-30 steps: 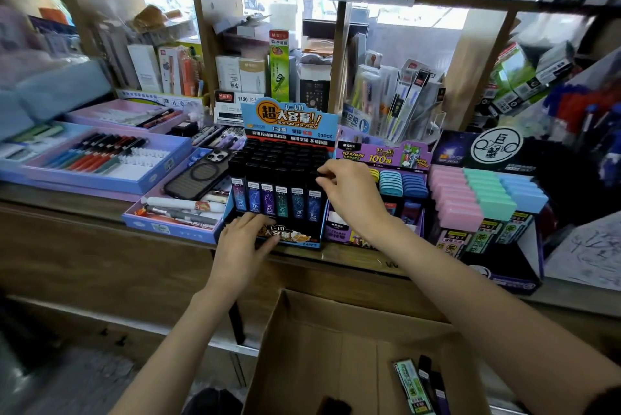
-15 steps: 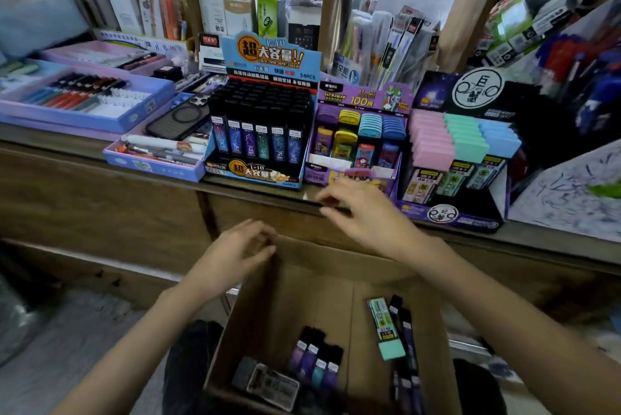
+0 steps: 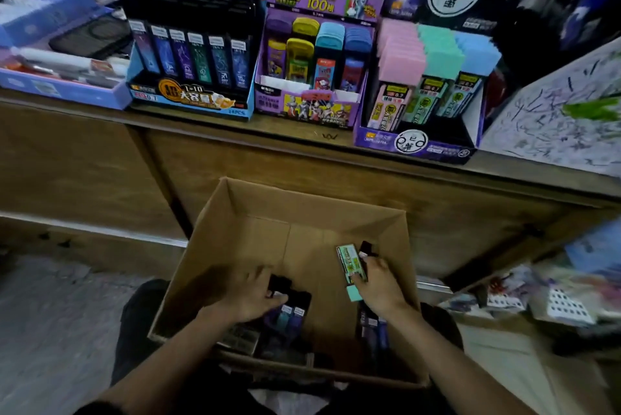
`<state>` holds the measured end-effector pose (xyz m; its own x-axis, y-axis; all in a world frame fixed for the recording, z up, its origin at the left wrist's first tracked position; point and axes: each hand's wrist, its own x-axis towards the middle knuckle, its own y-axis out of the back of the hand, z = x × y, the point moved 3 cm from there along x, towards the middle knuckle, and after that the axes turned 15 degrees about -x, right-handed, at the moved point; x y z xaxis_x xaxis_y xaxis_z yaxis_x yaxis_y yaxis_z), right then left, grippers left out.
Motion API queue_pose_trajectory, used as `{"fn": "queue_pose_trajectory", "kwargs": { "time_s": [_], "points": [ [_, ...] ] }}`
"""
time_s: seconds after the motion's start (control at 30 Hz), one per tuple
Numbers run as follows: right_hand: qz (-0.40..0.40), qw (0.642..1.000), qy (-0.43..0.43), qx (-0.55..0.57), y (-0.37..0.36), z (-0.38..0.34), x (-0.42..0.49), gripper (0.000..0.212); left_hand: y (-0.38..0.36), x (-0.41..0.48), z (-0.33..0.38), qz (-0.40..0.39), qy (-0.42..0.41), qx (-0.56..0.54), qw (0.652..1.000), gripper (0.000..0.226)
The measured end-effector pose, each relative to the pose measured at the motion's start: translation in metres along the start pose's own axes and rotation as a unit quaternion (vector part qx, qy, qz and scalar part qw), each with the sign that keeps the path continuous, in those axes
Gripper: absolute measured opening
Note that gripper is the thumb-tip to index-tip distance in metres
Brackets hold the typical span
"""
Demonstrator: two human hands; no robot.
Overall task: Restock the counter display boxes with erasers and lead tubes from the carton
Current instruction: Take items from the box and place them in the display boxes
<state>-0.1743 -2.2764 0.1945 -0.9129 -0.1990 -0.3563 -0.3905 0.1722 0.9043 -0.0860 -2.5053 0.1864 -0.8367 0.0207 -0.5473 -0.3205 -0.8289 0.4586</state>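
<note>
An open brown carton sits on the floor below the counter. Inside it my left hand lies over a row of dark lead tubes, fingers curled on their tops. My right hand pinches a mint-green lead tube near the carton's right wall, with more dark tubes under it. On the counter stand three display boxes: a blue one with dark tubes, a purple one with coloured cases, and a purple one with pastel tubes.
The wooden counter edge runs above the carton. A blue tray with pens and a phone stands at the left. A scribbled test pad leans at the right. Packets lie on a low shelf at the right.
Both hands dropped from the counter display boxes into the carton. The view tilted down. My right hand took hold of the green tube and my left settled on the dark tubes.
</note>
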Motion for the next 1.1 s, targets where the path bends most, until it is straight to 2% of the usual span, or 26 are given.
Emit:
{"fn": "queue_pose_trajectory", "kwargs": {
  "time_s": [0.1, 0.2, 0.3, 0.37, 0.47, 0.57, 0.63, 0.7, 0.8, 0.97, 1.1],
  "points": [
    [-0.041, 0.996, -0.072, 0.036, -0.031, 0.002, 0.000, 0.070, -0.018, 0.006, -0.008, -0.071, 0.033, 0.111, 0.991, 0.082],
    [-0.030, 0.997, -0.071, 0.008, -0.047, -0.006, -0.004, 0.082, -0.026, 0.005, -0.009, -0.085, 0.006, 0.130, 0.988, 0.079],
    [-0.045, 0.998, -0.007, 0.038, -0.054, -0.018, -0.008, 0.078, -0.030, 0.002, -0.007, -0.060, -0.034, 0.080, 0.994, 0.084],
    [-0.061, 0.996, 0.047, 0.033, -0.060, -0.026, -0.012, 0.079, -0.027, 0.005, -0.004, -0.004, -0.046, 0.003, 0.999, 0.079],
    [-0.031, 0.994, 0.079, 0.070, -0.059, -0.035, -0.015, 0.077, -0.020, 0.012, -0.003, 0.077, 0.020, -0.077, 0.994, 0.063],
    [0.041, 0.994, 0.008, 0.099, -0.049, -0.028, -0.014, 0.072, -0.026, 0.012, -0.003, 0.102, 0.077, -0.040, 0.991, 0.076],
    [0.051, 0.995, -0.041, 0.078, -0.048, -0.020, -0.016, 0.074, -0.029, 0.011, -0.005, 0.110, 0.086, -0.001, 0.990, 0.081],
    [0.020, 0.996, -0.059, 0.068, -0.049, -0.020, -0.017, 0.080, -0.031, 0.012, -0.006, 0.093, 0.086, 0.001, 0.992, 0.073],
    [-0.018, 0.994, -0.066, 0.081, -0.054, -0.035, -0.017, 0.079, -0.029, 0.014, -0.006, 0.073, 0.087, -0.006, 0.994, 0.044],
    [-0.049, 0.986, -0.096, 0.131, -0.059, -0.056, -0.012, 0.068, -0.025, 0.010, -0.006, 0.085, 0.096, 0.002, 0.992, 0.043],
    [-0.083, 0.967, -0.126, 0.205, -0.058, -0.051, -0.012, 0.049, -0.030, 0.008, -0.001, 0.075, 0.089, 0.012, 0.993, 0.039]
  ]
}}
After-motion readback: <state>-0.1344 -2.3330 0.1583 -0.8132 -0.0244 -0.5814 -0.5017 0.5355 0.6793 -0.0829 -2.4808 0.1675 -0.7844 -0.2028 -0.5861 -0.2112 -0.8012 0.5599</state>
